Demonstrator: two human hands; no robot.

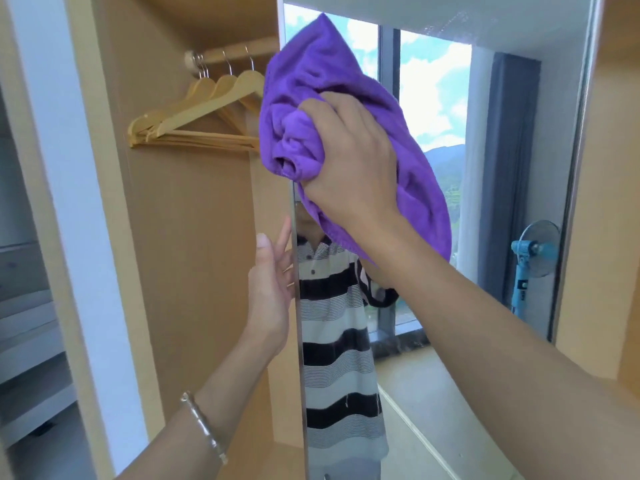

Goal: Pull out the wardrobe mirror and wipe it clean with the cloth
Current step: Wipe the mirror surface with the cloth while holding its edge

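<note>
- Against the upper half of the mirror [433,209]: purple cloth [332,81] bunched and pressed flat to the glass, right hand [349,157] clenched round its gathered middle.
- At the mirror's near edge, lower down: left hand [273,282] with fingers loosely spread, palm toward the steel rim, steadying it; thumb free, full contact hard to tell.
- Mirror already out of the wardrobe [194,237] and angled toward the room, so pulling looks done; wiping is the step in hand, upper zone only.
- Next move, by judgement: sweep downward in overlapping passes, firm even pressure, left hand bracing the edge against swing on the runner; lower glass probably not yet wiped.
- Count: one mirror, one cloth, two hands, one bracelet [204,427] on the left wrist.
- Count: one hanging rail [235,51] with wooden hangers [207,109], about four hooks visible, exact number unclear where overlapped.
- Count, in reflection only: one blue fan [533,258], one striped shirt [332,341], one window.
</note>
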